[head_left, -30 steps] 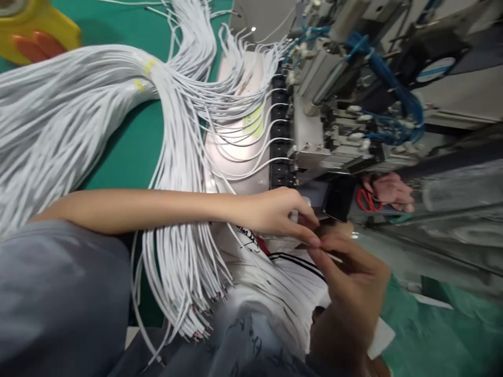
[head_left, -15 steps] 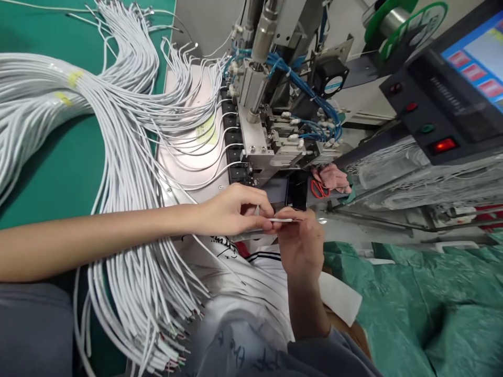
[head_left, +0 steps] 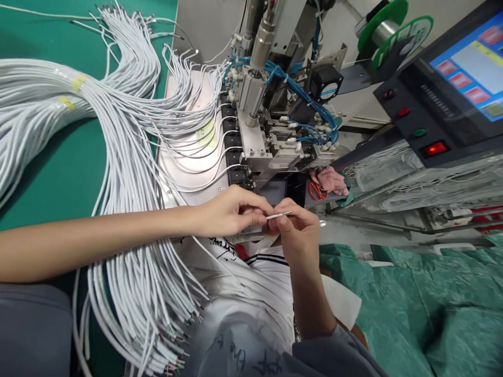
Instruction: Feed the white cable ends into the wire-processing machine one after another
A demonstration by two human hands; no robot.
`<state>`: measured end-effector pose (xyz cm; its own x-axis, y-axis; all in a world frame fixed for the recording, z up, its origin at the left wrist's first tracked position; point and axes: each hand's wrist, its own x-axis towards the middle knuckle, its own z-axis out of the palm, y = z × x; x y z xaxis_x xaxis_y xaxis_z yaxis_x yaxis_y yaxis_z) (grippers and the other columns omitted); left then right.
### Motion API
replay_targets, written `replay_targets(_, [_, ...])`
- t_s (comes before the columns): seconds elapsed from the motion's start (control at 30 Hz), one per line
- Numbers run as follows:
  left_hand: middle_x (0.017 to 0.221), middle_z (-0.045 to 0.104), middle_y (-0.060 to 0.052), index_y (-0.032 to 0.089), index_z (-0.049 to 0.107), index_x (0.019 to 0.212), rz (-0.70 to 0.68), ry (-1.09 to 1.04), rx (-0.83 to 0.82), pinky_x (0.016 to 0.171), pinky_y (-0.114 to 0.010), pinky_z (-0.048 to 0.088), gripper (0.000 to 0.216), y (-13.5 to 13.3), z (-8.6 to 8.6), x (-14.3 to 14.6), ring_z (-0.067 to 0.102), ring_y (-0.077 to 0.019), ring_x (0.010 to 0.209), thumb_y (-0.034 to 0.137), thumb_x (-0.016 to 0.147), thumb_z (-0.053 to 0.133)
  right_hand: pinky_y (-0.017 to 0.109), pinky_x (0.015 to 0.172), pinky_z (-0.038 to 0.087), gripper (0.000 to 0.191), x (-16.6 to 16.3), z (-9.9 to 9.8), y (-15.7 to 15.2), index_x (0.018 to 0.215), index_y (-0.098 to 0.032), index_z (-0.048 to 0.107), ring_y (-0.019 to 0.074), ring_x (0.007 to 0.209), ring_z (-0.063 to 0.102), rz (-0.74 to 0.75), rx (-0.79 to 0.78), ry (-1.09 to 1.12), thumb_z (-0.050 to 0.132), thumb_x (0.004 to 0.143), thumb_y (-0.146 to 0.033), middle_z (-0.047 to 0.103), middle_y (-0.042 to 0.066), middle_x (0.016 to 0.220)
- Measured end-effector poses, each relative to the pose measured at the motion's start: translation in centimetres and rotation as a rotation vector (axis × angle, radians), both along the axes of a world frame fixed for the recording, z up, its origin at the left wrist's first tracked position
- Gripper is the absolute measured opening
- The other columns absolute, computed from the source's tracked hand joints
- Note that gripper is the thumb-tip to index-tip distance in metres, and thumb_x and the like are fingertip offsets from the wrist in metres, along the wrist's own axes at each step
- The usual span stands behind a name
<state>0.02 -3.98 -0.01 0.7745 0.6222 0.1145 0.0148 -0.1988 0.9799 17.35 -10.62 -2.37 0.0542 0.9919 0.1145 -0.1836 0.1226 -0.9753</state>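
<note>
Left of the machine (head_left: 271, 141), a large bundle of white cables (head_left: 118, 131) fanned across the green mat (head_left: 58, 173), loose ends within reach. Just below the machine, the left hand (head_left: 230, 212) and right hand (head_left: 298, 235) met, fingertips closed on one thin white cable end (head_left: 278, 215), apparently steadying it level. Its tip looked greenish, bared of sheath.

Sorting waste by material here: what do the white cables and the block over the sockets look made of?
White cables: flexible plastic jacket, matte, bending in smooth curves. Block: likely bare aluminium, silvery brushed face with screw heads.
</note>
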Motion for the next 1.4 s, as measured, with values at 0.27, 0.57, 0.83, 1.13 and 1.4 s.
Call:
replay_targets(0.27, [0.071,0.061,-0.002,0.013,0.074,0.085,0.067,-0.005,0.183,0.059,-0.020,0.041,0.017,0.1,-0.6,-0.2,0.053,-0.0092,0.065,0.014,0.086,0.057,0.025,0.051,0.038,0.009,0.6,1.4,0.1,0.083,-0.024,0.077,0.0119,0.061,0.053,-0.042,0.066,-0.342,0.068,0.084,-0.023,0.061,0.001,0.070])
replay_targets(0.57, [0.064,0.058,0.001,0.012,0.070,0.071,0.155,0.050,0.149,0.054,-0.018,0.039,0.009,0.0,0.0,0.2,0.051,-0.0073,0.059,0.015,0.079,0.066,0.026,0.050,0.033,0.014,-0.8,0.3,0.6,0.069,-0.020,0.071,0.0113,0.055,0.046,-0.182,0.191,-0.383,0.067,0.083,-0.022,0.053,-0.002,0.057])
replay_targets(0.83, [0.080,0.059,-0.004,0.013,0.069,0.089,0.119,0.361,0.802,0.050,-0.023,0.033,0.025,0.5,-0.8,-0.7,0.046,-0.0090,0.056,0.012,0.088,0.044,0.027,0.046,0.027,0.019,0.0,1.5,1.1,0.068,-0.019,0.066,0.0095,0.048,0.036,-0.126,0.231,-0.808,0.060,0.086,-0.021,0.042,-0.003,0.053])
replay_targets(1.13, [0.072,0.057,-0.002,0.014,0.067,0.083,0.146,0.278,0.454,0.061,-0.020,0.042,0.024,0.3,0.4,0.1,0.055,-0.0100,0.067,0.020,0.094,0.047,0.027,0.048,0.027,0.022,-1.6,0.0,2.2,0.066,-0.019,0.064,0.0099,0.050,0.036,-0.318,0.213,-0.502,0.060,0.088,-0.023,0.043,-0.003,0.056])
replay_targets(1.4, [0.085,0.054,-0.006,0.011,0.062,0.089,0.062,0.782,0.770,0.050,-0.026,0.035,0.028,3.2,-0.5,-0.6,0.042,-0.0094,0.051,0.015,0.096,0.035,0.026,0.057,0.036,0.024,0.9,-3.8,5.8,0.079,-0.018,0.066,0.0135,0.062,0.048,-0.105,-0.131,-0.419,0.052,0.090,-0.034,0.056,0.000,0.070])
